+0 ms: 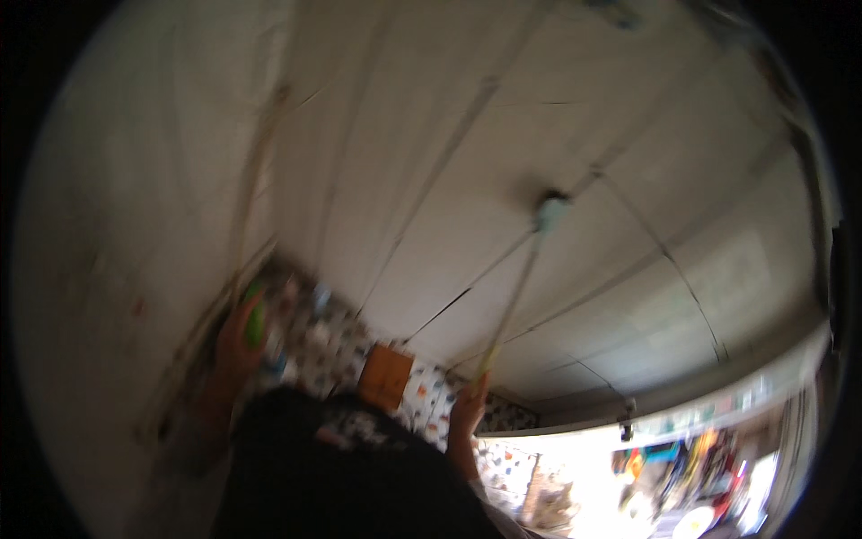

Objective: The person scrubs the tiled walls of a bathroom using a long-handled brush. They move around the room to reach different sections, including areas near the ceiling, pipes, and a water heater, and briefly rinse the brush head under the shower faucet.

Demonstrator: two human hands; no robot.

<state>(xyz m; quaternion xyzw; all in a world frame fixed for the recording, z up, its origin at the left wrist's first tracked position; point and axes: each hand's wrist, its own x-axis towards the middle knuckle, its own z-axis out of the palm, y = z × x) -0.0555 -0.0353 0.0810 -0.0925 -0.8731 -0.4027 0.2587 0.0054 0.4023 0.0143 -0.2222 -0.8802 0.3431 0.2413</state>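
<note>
My right hand [466, 411] is closed around the lower end of a long, pale pole. This long-handled brush [550, 211] slants up and right across the panelled ceiling, its light-blue head tipped with dark bristles against or close to a panel seam. On the left, my left hand [236, 334] is closed on a bright green object [255, 322], too blurred to name. Above that hand a tan, stick-like length [256, 171] runs up by the wall corner; whether it is joined to the green object I cannot tell.
A pale ceiling [431, 162] with dark seams and a thin wire spans the view. Below lies a speckled floor [337, 346] with a brown board-like piece [386, 375]. A bright opening at lower right shows cluttered, colourful things [687, 476]. A plain wall [108, 269] stands left.
</note>
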